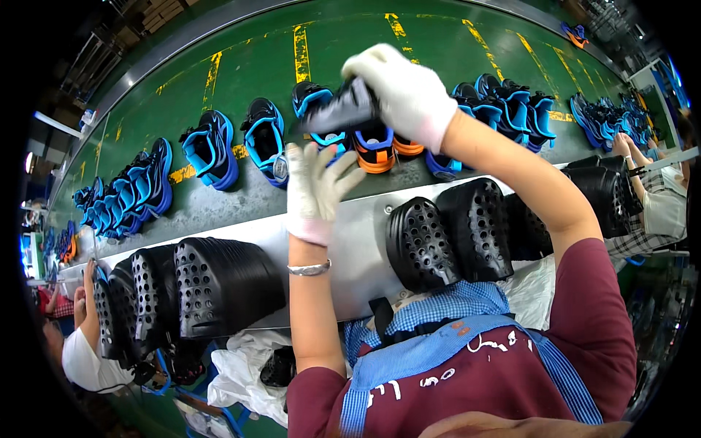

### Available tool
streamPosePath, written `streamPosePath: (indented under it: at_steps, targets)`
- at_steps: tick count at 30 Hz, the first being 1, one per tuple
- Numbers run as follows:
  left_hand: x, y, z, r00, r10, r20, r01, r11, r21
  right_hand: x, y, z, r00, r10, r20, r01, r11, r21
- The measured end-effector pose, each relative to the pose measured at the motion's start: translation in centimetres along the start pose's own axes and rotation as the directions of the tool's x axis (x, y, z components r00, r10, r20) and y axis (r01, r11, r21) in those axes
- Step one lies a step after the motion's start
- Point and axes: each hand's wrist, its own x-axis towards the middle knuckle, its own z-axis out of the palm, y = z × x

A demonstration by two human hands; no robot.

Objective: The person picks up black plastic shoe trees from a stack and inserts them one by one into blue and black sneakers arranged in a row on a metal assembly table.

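Apron (416,358) nearest, the right hand (403,91) grips a blurred dark object (339,111).

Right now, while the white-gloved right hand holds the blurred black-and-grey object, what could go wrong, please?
The blurred black-and-grey object might slip from the white-gloved right hand and hit the black-and-orange sneaker near it. The open white-gloved left hand appears not to support it. The bare right forearm, passing close to the tall black perforated piece in this view, might knock it.
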Motion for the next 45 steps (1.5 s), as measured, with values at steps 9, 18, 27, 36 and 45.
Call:
streamPosePath:
  at_steps: [9,18,27,36,45]
  targets:
    - [-1.8,-0.6,0.2,0.984,0.106,0.145,-0.071,0.97,-0.232,-4.5,-6.3,-4.1,0.853,-0.098,0.513,-0.046,0.964,0.262]
    - [-1.4,-1.0,0.0,0.938,0.344,0.04,-0.343,0.939,-0.037,-3.5,-6.1,-1.9,0.792,0.092,0.604,-0.115,0.993,-0.002]
    - [1.2,0.8,-2.0,0.991,0.124,0.049,-0.132,0.848,0.514,-1.4,-4.0,0.0,0.735,0.125,0.666,-0.037,0.989,-0.145]
    - [5.9,-1.0,-4.0,0.81,0.442,0.385,-0.433,0.01,0.901,7.4,1.0,2.1,0.336,0.238,0.911,-0.275,0.95,-0.146]
    - [7.0,-1.0,-4.6,0.82,0.446,0.358,-0.389,-0.024,0.921,7.7,-1.6,10.7,0.544,0.328,0.772,-0.006,0.922,-0.387]
